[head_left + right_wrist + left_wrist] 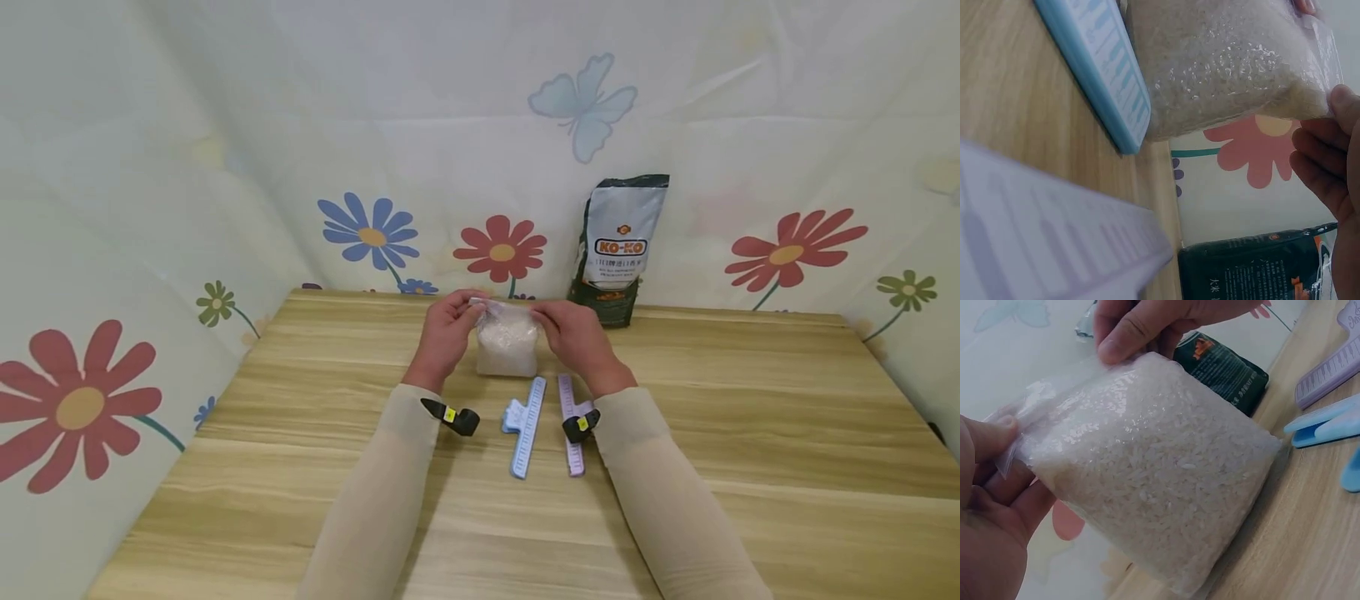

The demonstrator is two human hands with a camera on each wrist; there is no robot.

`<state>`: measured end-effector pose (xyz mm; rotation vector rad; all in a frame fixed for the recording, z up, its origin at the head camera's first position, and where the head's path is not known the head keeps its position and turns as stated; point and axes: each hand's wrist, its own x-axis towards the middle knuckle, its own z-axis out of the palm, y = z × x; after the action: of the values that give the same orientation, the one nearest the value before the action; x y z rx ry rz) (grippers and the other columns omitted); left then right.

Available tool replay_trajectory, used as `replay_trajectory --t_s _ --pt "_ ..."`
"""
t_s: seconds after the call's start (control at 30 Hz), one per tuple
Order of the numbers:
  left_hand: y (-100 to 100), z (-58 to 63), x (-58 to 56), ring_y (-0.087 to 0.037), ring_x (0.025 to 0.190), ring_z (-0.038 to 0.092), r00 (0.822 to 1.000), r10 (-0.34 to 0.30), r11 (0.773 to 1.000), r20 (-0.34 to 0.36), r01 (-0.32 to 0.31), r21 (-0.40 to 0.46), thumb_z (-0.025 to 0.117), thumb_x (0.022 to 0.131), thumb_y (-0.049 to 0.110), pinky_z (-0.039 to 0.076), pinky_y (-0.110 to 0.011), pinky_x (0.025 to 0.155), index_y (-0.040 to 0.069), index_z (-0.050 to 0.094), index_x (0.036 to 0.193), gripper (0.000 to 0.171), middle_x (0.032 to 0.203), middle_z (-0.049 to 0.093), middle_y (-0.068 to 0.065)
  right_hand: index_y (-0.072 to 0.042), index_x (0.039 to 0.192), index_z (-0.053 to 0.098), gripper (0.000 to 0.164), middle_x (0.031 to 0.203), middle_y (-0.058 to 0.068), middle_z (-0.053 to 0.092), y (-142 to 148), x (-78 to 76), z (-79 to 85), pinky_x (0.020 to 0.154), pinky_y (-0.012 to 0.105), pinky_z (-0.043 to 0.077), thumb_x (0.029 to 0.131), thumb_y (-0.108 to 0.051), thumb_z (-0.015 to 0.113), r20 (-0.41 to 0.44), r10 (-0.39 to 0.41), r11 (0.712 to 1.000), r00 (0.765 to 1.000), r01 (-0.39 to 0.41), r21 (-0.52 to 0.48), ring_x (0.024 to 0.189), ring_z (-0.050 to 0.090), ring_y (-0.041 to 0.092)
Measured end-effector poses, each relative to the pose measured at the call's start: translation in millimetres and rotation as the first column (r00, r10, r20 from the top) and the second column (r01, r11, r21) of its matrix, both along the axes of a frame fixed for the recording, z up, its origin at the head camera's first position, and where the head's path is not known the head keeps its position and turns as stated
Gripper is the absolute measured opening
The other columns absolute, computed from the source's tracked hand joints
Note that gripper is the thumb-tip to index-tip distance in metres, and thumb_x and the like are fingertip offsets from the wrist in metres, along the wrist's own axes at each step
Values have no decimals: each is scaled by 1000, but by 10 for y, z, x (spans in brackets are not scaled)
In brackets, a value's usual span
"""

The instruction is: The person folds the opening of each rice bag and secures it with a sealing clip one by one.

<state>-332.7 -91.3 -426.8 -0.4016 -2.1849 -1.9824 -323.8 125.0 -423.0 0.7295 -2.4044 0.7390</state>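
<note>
Head view: your left hand (444, 340) and right hand (581, 336) pinched the rice bag (507, 348); a slip could have tipped it onto the near blue clip (529, 429).

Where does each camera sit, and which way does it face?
Head: on the head, facing forward and down at the table and rice bag; left hand, right hand and sleeves show.
Left wrist: on that wrist, facing the rice bag; both hands show.
Right wrist: on that wrist, facing the rice bag; right hand and a bit of left hand show.
Shared: both wrist views show rice bag, blue clip, purple clip and dark bag.
</note>
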Motion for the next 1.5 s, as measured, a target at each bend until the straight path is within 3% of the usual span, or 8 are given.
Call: replay_trajectory --t_s 0.17,0.4,0.57,0.73,1.1,1.27,1.4,1.5 --pt "4 17 8 -5 82 61 999 34 997 -14 -35 -66 57 98 16 50 -19 74 -1 65 115 25 103 72 -15 -5 106 72 19 100 11 74 30 2 16 86 41 55 95 -18 62 6 26 1000 1000 -26 16 93 70 26" --pt "9 52 15 -15 102 65 998 -28 990 -52 21 -139 56 99 17 53 -31 92 2 65 116 24 111 71 -12 -9 122 66 35 114 9 70 -30 12 127 94 43 51 95 -31 63 199 124 990 972 -107 -95 106 64 24" --pt "21 86 32 -17 110 64 996 -90 980 -23 84 -179 54 99 21 50 -37 99 9 64 118 24 115 69 -7 -9 104 74 23 99 6 74 -172 50 186 78 36 55 91 -27 68 115 97 990 989 -84 -118 88 67 19" --pt "8 52 24 -17 116 62 993 -114 988 31 116 -101 56 99 22 47 -37 103 8 62 125 30 120 69 -9 -8 98 77 19 90 6 75 -210 71 188 64 31 53 90 -23 69 54 66 991 996 -59 -118 74 67 16" --pt "78 -66 11 -13 93 62 997 -47 994 60 53 -99 67 90 39 51 -25 82 15 71 111 33 105 71 -3 -9 93 77 16 87 5 76 -238 56 130 64 31 55 89 -23 71 4 46 983 999 -44 -179 75 70 15" --pt "63 -81 10 -12 91 64 999 -29 996 43 33 -80 69 89 34 52 -24 81 12 73 108 29 102 73 -5 -13 102 77 19 98 5 76 -163 57 163 70 34 56 90 -26 69 162 80 985 983 -53 -163 85 71 17" --pt "31 -90 4 -12 91 64 999 -19 997 44 22 -69 68 90 30 53 -25 83 10 73 108 27 102 73 -7 -18 112 74 24 113 4 72 -58 44 206 81 36 57 92 -29 66 383 81 987 920 -19 -162 99 69 18" --pt "9 -106 -11 -12 90 63 999 -8 997 47 11 -71 67 91 28 52 -25 84 9 73 106 25 101 73 -6 -19 113 74 24 115 3 72 3 30 222 85 37 56 92 -28 67 457 76 984 886 6 -176 103 68 18"
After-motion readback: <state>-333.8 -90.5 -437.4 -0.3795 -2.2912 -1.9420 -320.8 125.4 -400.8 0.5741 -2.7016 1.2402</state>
